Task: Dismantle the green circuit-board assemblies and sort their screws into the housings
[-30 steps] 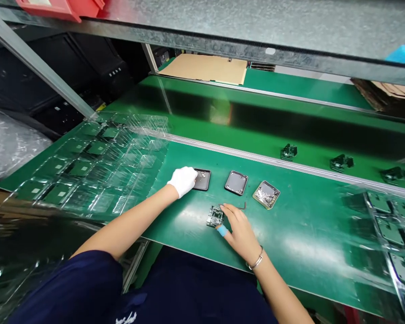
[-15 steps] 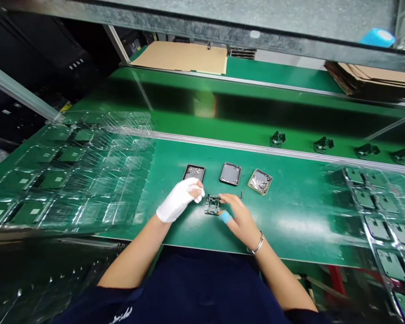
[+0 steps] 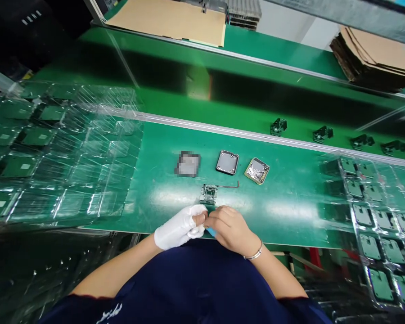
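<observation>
My left hand [image 3: 182, 226] wears a white glove with bare fingertips, and its fingers are pinched together. Against them press the closed fingers of my right hand [image 3: 231, 229], which has blue tape on one digit and a bracelet at the wrist. Whatever is between the fingertips is too small or hidden to name. Just beyond the hands, a small green circuit board assembly [image 3: 209, 194] lies on the green bench, touched by neither hand. A thin L-shaped hex key [image 3: 228, 186] lies at its right side.
Behind the board are two small square trays of metal parts, a black-rimmed tray [image 3: 227, 163] and a yellowish-rimmed tray [image 3: 257, 171], plus a blurred-out square item [image 3: 188, 164]. Clear plastic trays [image 3: 97, 189] flank both sides. Several board assemblies [image 3: 278, 127] line the back ledge; cardboard [image 3: 168, 20] lies higher.
My right hand has let go of the board assembly. Both hands have drawn back toward my body and come together at the fingertips. The view has tipped downward.
</observation>
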The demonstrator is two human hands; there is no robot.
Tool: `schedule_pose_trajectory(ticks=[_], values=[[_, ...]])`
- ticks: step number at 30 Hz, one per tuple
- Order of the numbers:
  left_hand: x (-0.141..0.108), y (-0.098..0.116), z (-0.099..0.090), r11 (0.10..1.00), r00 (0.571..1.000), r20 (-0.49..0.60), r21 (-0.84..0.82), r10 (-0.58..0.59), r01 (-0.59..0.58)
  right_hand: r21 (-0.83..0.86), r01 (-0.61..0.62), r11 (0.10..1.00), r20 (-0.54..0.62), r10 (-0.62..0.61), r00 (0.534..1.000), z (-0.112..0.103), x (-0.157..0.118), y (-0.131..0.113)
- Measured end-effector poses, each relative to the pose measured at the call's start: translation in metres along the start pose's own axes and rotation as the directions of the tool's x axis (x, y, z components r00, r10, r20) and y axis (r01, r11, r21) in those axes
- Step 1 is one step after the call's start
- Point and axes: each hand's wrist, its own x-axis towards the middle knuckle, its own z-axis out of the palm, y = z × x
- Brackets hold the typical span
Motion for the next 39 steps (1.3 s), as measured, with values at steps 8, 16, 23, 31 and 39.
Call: schedule_pose_trajectory(ticks=[8, 16, 23, 31, 39], values=[[0.011, 0.007, -0.025, 0.679, 0.834, -0.201, 0.690, 0.513, -0.251, 0.161, -0.305, 0.939, -0.143, 0.328, 0.934, -0.005, -0.003, 0.011], [0.050, -0.002, -0.035, 0.375, 0.840, -0.017, 0.900, 0.543, -0.224, 0.368, -0.520, 0.771, -0.186, 0.609, 0.771, 0.007, -0.009, 0.028], [0.030, -0.011, -0.013, 0.401, 0.828, -0.035, 0.886, 0.559, -0.232, 0.235, -0.447, 0.863, -0.189, 0.492, 0.850, 0.013, -0.006, 0.022], [0.025, -0.010, -0.007, 0.420, 0.842, -0.022, 0.874, 0.540, -0.246, 0.192, -0.442, 0.876, -0.201, 0.476, 0.856, 0.020, -0.009, 0.020], [0.022, -0.012, -0.007, 0.270, 0.809, 0.070, 0.923, 0.584, -0.275, 0.265, -0.474, 0.840, -0.233, 0.532, 0.814, 0.022, -0.010, 0.019]])
